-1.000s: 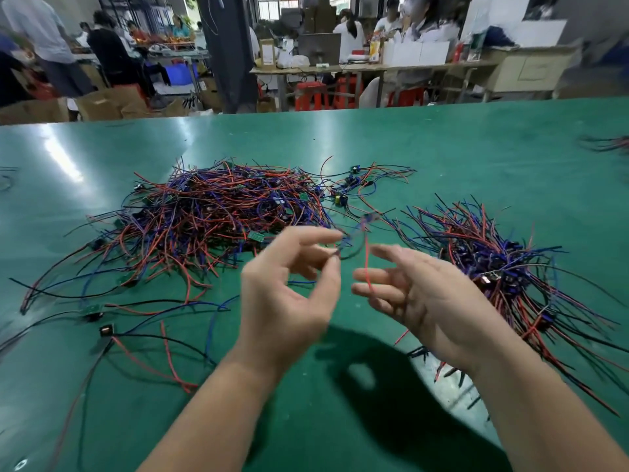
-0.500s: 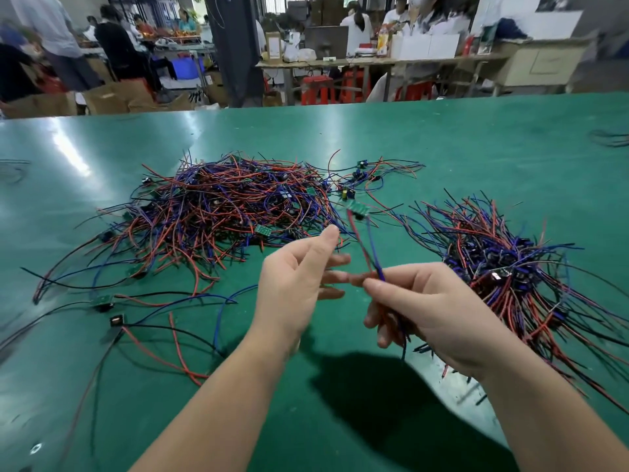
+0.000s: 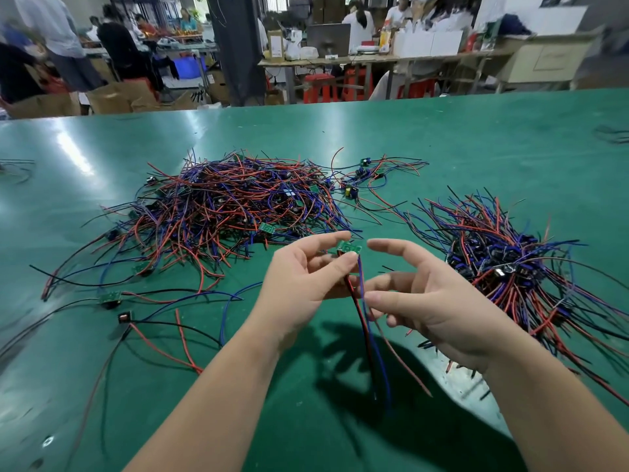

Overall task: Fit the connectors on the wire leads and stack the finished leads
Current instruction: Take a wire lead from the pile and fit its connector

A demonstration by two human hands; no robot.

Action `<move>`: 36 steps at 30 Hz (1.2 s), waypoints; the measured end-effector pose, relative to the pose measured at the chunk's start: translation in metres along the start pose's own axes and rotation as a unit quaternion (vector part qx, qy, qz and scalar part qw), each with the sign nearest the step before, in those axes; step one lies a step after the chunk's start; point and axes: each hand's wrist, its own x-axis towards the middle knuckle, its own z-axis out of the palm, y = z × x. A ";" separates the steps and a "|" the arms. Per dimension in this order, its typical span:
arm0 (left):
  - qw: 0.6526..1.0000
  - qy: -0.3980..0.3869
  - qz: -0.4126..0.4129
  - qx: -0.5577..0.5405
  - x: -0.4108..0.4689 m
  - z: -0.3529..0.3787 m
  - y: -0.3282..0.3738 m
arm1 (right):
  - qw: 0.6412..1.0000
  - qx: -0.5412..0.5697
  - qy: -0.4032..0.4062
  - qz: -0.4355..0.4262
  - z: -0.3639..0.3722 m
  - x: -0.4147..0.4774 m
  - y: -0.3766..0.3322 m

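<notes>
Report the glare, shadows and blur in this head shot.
Head view: a white glare streak lies on the green table at upper left; the left hand, pinching a wire lead, and the right hand cast a dark shadow beneath; background people are blurred; the far table edge slants.

Left hand (image 3: 299, 284) pinches a green board (image 3: 349, 248).
Its red and blue wires (image 3: 369, 338) dangle; right hand (image 3: 439, 301) hovers just beside them, fingers spread.
</notes>
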 end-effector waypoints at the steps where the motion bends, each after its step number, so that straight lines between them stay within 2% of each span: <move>1: 1.000 -0.010 0.003 0.005 -0.001 0.000 0.000 | 1.000 -0.001 0.011 -0.001 0.001 0.000 0.000; 5: 0.998 -0.029 0.001 0.047 -0.003 -0.001 -0.001 | 0.999 0.018 0.043 -0.003 0.002 0.001 0.001; 10: 0.994 -0.060 -0.047 0.079 -0.003 -0.001 -0.001 | 0.977 0.207 0.038 0.025 -0.007 0.001 -0.008; 13: 0.987 -0.107 -0.055 0.108 -0.005 0.001 -0.003 | 0.964 0.263 0.031 0.039 -0.009 0.002 -0.009; 17: 0.981 -0.132 -0.061 0.127 -0.007 0.002 -0.006 | 0.968 0.244 0.058 0.004 -0.005 0.004 -0.006; 23: 0.974 -0.159 -0.080 0.141 -0.009 0.005 -0.006 | 0.990 0.055 0.127 -0.036 -0.004 0.007 0.003; 28: 0.963 -0.193 -0.095 0.160 -0.012 0.005 -0.005 | 0.994 0.007 0.110 -0.013 -0.004 0.004 0.001; 32: 0.961 -0.218 -0.098 0.142 -0.013 0.007 -0.001 | 0.994 0.036 0.103 -0.006 -0.008 0.003 -0.002; 36: 0.955 -0.255 -0.089 0.121 -0.017 0.009 0.006 | 0.987 0.151 0.052 0.030 -0.008 0.000 -0.007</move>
